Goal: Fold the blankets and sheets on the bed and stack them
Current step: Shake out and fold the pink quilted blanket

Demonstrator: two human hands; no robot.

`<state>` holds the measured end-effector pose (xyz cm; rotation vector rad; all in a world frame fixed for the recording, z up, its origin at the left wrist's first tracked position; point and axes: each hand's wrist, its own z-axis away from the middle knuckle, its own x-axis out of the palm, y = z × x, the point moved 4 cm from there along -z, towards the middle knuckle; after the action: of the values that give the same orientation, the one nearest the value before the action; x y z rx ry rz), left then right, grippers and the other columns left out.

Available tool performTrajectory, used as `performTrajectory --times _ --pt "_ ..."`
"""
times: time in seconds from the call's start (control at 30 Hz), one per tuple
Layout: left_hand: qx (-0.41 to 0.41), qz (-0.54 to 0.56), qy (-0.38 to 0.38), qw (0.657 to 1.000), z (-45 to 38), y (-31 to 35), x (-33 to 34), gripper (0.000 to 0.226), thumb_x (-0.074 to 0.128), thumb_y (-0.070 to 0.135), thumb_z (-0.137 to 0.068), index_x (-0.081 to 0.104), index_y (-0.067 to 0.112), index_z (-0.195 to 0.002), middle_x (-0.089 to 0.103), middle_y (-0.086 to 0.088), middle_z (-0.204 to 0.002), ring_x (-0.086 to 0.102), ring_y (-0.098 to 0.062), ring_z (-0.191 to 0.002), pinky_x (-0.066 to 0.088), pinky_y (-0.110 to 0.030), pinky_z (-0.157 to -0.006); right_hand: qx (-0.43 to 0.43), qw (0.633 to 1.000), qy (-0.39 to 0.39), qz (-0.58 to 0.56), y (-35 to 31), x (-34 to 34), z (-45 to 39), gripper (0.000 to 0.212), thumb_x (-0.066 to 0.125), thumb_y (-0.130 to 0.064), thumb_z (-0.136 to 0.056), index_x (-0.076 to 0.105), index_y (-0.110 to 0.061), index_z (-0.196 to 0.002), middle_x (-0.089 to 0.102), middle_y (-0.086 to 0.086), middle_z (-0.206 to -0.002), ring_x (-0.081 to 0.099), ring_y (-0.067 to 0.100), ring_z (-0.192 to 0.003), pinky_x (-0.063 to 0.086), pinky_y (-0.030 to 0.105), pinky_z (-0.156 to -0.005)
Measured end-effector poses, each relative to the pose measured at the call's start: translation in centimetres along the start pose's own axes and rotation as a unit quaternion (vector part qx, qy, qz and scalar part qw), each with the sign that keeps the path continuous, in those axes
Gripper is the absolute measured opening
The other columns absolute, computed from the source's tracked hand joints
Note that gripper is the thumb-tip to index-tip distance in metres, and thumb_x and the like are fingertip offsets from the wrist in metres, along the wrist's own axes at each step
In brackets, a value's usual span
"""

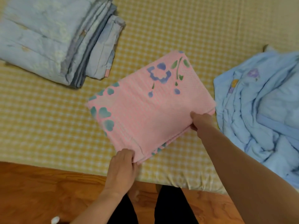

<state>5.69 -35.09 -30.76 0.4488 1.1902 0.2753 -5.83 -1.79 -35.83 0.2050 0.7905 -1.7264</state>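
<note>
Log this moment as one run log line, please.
left hand: grips near corner of folded pink floral blanket | right hand: grips its right edge | stack: pale blue folded bedding | unfolded: light blue quilt

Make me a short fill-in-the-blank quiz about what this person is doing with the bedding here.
Both hands grip the folded ____ blanket.
The finished stack of pale bedding lies to the person's ____.
The blue quilt on the right is still ____.
The bed cover has a yellow ____ pattern.

Missing words: pink; left; unfolded; checked

Yellow-checked bed (194, 29): folded stack (48, 38) far-left, pink blanket (145, 107) centre, crumpled blue blanket (262, 110) right
</note>
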Motion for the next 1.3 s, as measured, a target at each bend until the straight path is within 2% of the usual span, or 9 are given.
performTrajectory --times 0.13,0.27,0.37,0.57,0.63,0.8,1.0,1.17,1.3 --pt "0.007 -0.019 -0.025 0.999 1.2 -1.3 -0.5 0.044 0.082 0.005 -0.067 0.055 0.021 -0.098 0.056 0.002 -0.087 0.058 -0.026 -0.071 0.05 -0.038 -0.06 -0.042 0.999 0.024 0.005 -0.4 -1.1 0.1 0.046 0.073 -0.031 -0.082 0.062 -0.003 -0.117 0.065 0.008 -0.093 0.068 0.031 -0.086 0.06 0.052 -0.081" --pt "0.026 -0.121 -0.017 0.992 0.4 -0.2 -0.3 0.029 0.067 0.035 -0.077 0.056 0.015 -0.095 0.048 -0.002 -0.09 0.051 -0.029 -0.082 0.043 -0.041 -0.065 0.068 0.98 -0.054 -0.182 1.1 -0.3 0.4 0.026 0.069 -0.016 -0.092 0.059 -0.006 -0.114 0.066 0.012 -0.099 0.068 0.026 -0.086 0.062 0.04 -0.058" --pt "0.0 -0.164 -0.019 0.986 -0.9 1.2 0.5 0.044 0.064 0.052 -0.081 0.055 0.012 -0.097 0.05 -0.008 -0.094 0.051 -0.031 -0.086 0.043 -0.042 -0.065 0.112 0.972 -0.113 -0.175 1.4 1.0 1.6 0.025 0.068 -0.019 -0.094 0.056 -0.012 -0.114 0.066 0.011 -0.095 0.069 0.027 -0.083 0.06 0.043 -0.06" --pt "-0.021 -0.197 -0.076 0.977 -1.4 1.0 0.9 0.053 0.08 0.045 -0.072 0.057 0.011 -0.106 0.054 -0.009 -0.098 0.056 -0.033 -0.088 0.046 -0.043 -0.067 0.051 0.962 -0.117 -0.243 -2.7 0.6 3.7 0.01 0.066 -0.009 -0.089 0.062 -0.011 -0.098 0.059 0.006 -0.074 0.059 0.015 -0.055 0.057 0.029 -0.057" --pt "-0.018 -0.19 -0.061 0.98 -1.2 0.6 0.7 0.046 0.076 0.043 -0.077 0.059 0.013 -0.106 0.057 -0.006 -0.095 0.058 -0.032 -0.085 0.046 -0.042 -0.067 0.036 0.953 -0.122 -0.275 -4.0 0.0 4.2 0.007 0.064 -0.007 -0.087 0.061 -0.011 -0.091 0.06 0.006 -0.076 0.062 0.016 -0.062 0.06 0.032 -0.066" --pt "-0.039 -0.169 -0.046 0.984 -1.9 0.5 -0.1 0.035 0.044 0.045 -0.097 0.065 0.019 -0.106 0.064 -0.001 -0.092 0.062 -0.029 -0.08 0.045 -0.039 -0.064 0.13 0.931 -0.152 -0.305 -3.5 0.4 3.8 0.034 0.061 -0.003 -0.083 0.058 -0.007 -0.117 0.067 0.012 -0.115 0.068 0.027 -0.102 0.057 0.048 -0.088" --pt "0.043 -0.205 -0.109 0.972 -1.2 0.9 -0.4 0.045 0.083 0.02 -0.07 0.059 0.015 -0.108 0.053 -0.003 -0.091 0.056 -0.027 -0.072 0.039 -0.036 -0.057 0.137 0.949 -0.095 -0.268 -2.5 0.9 2.0 0.03 0.072 -0.021 -0.088 0.06 -0.013 -0.114 0.068 0.006 -0.108 0.068 0.022 -0.09 0.059 0.042 -0.083" --pt "0.067 -0.152 -0.085 0.982 0.4 1.3 -0.1 0.055 0.079 -0.001 -0.057 0.059 0.014 -0.106 0.055 -0.004 -0.094 0.055 -0.026 -0.073 0.044 -0.037 -0.055 0.025 0.965 0.013 -0.262 -2.5 -0.4 0.2 0.061 0.06 -0.005 -0.087 0.047 -0.024 -0.144 0.066 0.004 -0.122 0.065 0.024 -0.102 0.058 0.044 -0.086" --pt "0.065 -0.137 -0.113 0.982 0.8 -0.1 0.7 0.059 0.079 0.001 -0.06 0.059 0.017 -0.113 0.057 0.0 -0.101 0.059 -0.024 -0.082 0.05 -0.035 -0.06 -0.008 0.959 0.027 -0.282 -2.0 -1.0 0.2 0.058 0.052 0.006 -0.086 0.056 -0.02 -0.137 0.068 0.004 -0.111 0.065 0.022 -0.091 0.057 0.039 -0.08"
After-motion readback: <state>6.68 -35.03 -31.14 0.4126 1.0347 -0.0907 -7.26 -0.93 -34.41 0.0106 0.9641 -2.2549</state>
